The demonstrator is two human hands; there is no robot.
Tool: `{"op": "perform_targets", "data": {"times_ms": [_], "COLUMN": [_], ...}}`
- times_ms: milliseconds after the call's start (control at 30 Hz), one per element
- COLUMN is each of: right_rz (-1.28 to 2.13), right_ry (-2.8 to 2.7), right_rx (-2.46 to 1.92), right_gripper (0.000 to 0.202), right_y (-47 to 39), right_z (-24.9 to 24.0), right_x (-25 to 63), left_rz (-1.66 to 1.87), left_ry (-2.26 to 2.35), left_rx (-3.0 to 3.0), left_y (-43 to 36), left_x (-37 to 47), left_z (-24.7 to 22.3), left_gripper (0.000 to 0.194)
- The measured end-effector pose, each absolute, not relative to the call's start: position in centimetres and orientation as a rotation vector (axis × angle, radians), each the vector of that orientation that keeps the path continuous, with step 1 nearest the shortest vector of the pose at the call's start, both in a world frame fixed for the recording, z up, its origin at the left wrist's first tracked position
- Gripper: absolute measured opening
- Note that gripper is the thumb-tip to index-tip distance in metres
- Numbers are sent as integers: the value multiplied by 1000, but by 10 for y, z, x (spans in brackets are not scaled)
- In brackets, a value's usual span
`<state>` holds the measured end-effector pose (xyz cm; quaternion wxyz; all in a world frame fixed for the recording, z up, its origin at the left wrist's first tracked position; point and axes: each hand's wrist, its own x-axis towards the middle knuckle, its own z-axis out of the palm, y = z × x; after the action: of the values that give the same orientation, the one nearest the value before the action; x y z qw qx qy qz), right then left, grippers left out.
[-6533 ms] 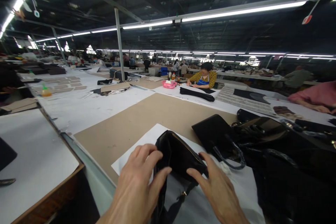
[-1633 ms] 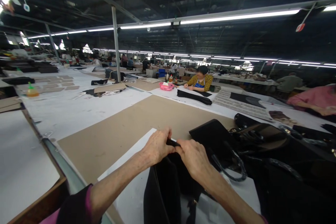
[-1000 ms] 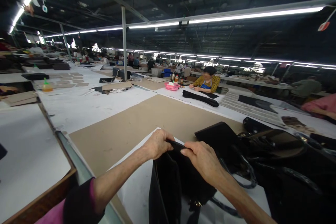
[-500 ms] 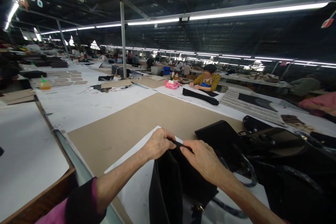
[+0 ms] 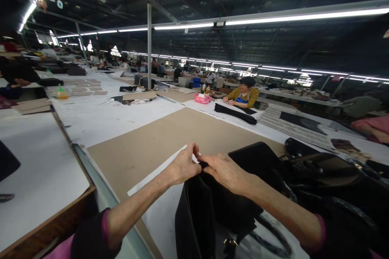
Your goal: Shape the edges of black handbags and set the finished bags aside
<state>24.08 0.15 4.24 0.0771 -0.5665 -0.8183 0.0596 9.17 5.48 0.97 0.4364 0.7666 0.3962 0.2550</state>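
A black bag (image 5: pixel 194 218) stands in front of me at the bottom middle, its dark inside partly showing and a gold-coloured metal fitting low on its right. My left hand (image 5: pixel 184 166) pinches the bag's top edge at its far end. Close against it, my right hand (image 5: pixel 223 170) grips the same edge, thumb and fingers pressed together. The fingertips of both hands nearly meet and hide the bit of edge between them. White paper (image 5: pixel 154 202) lies under the bag.
Black bags with wrapped handles (image 5: pixel 322 178) are heaped at the right. A brown board (image 5: pixel 170 133) covers the table ahead. Across it a co-worker (image 5: pixel 243 93) sits near a pink basket (image 5: pixel 202 98) and a black strip bundle (image 5: pixel 235 114). A wood-edged table (image 5: pixel 60 206) is at left.
My right hand has moved left along the bag's edge, up to my left hand. My left fingers have lifted and bent. The whole view has shifted slightly.
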Motion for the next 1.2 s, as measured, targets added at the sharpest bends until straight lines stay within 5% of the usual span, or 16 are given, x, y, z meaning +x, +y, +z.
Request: {"op": "perform_targets", "data": {"times_ms": [233, 333, 433, 767, 967, 1200], "right_rz": [176, 200, 249, 202, 272, 481], "right_ry": [-2350, -2183, -2089, -2098, -2252, -2234], "right_rx": [-1816, -1996, -2144, -2220, -1995, -2022], "right_gripper": [25, 22, 18, 13, 7, 24], "right_y": [-12, -21, -32, -53, -35, -34], "right_z": [47, 51, 52, 43, 47, 41], "right_x": [256, 268, 274, 282, 280, 297], "left_rz": [835, 927, 973, 698, 644, 517], "left_ry": [1079, 1241, 1311, 1004, 778, 664], "left_rx": [1839, 1961, 2031, 1598, 1433, 1426], "left_y": [-12, -68, -99, -40, -18, 16], "left_x": [44, 33, 36, 32, 22, 11], "left_z": [12, -8, -29, -8, -16, -21], "left_gripper": [28, 62, 66, 24, 24, 26]}}
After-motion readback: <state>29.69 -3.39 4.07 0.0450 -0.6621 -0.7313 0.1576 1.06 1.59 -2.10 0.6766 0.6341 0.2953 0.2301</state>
